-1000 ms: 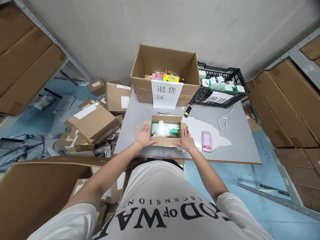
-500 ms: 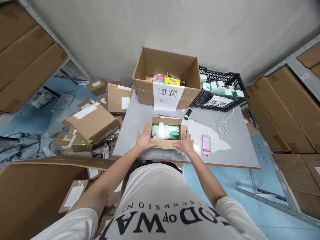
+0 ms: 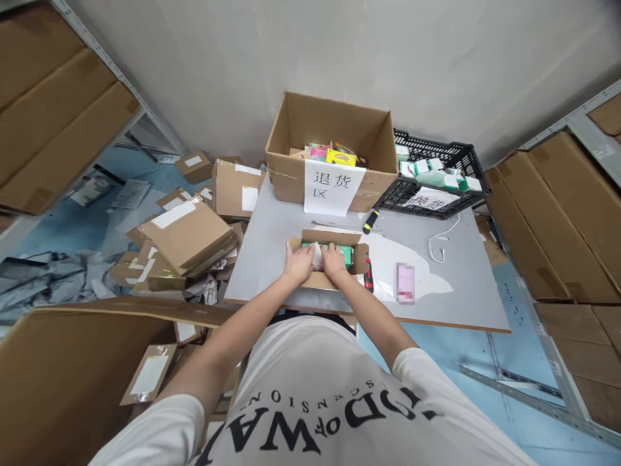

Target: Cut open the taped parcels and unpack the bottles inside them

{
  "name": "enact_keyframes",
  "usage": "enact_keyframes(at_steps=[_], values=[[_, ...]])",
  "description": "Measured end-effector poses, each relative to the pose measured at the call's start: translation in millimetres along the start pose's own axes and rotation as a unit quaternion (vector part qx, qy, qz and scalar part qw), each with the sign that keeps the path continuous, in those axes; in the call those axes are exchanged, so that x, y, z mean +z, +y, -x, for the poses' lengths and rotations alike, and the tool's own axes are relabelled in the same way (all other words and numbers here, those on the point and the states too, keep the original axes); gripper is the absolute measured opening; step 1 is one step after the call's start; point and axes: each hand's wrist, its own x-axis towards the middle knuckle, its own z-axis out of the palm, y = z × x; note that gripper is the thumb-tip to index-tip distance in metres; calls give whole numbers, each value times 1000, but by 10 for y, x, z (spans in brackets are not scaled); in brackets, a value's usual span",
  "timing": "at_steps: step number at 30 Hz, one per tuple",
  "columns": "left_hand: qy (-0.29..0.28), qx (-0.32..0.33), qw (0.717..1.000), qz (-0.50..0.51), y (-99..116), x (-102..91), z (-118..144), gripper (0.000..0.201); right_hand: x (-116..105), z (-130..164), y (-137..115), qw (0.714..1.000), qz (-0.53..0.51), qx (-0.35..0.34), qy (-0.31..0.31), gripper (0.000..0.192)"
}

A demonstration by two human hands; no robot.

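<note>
While both hands sit inside the small open carton (image 3: 326,255) at the near middle of the grey table (image 3: 272,226), the work is at the white wrapping (image 3: 317,254) bunched over the green box (image 3: 343,254) packed within.

Left hand (image 3: 299,262): fingers curled, bearing on the left side of the wrapping. Whether they pinch it or only press it, I cannot tell.
Right hand (image 3: 334,261): fingers bent and close together over the right side of the wrapping, touching the green box's top. Grip likewise not clear.

Judgement on doing this well: keep the carton flat on the table, work the wrapping loose from the middle outward, and hold the side flaps clear so nothing snags. Lift straight up, not at a tilt; the fit looks snug.

Around it: a red-handled tool (image 3: 369,275) just right of the carton; a pink blurred item (image 3: 404,283) further right; a yellow-and-black tool (image 3: 368,221) behind; a large labelled carton (image 3: 334,152) and a black crate (image 3: 436,178) at the far edge.
</note>
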Motion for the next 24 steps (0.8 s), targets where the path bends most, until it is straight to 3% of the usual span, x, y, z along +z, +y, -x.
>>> enact_keyframes(at_steps=[4, 8, 11, 14, 16, 19, 24], values=[[-19, -25, 999, 5, 10, 7, -113, 65, 44, -36, 83, 996, -24, -90, -18, 35], [-17, 15, 999, 35, -47, -4, -158, 58, -21, -74, 171, 981, -142, -131, 4, 33], [-31, 44, 997, 63, -100, -34, -199, 56, -140, -99, 217, 957, -255, -133, 29, 38], [-23, 96, 989, 109, -162, -100, -258, 58, -299, -118, 276, 915, -381, -130, 32, 54], [7, 113, 982, 149, -232, -188, -288, 60, -396, -123, 352, 878, -455, -148, 18, 61], [81, 71, 971, 215, -446, -392, -278, 54, -476, -106, 548, 846, -511, -151, 16, 64], [232, -76, 934, 260, -1170, -609, -75, 42, -384, 16, 956, 888, -445, -70, 86, 43]])
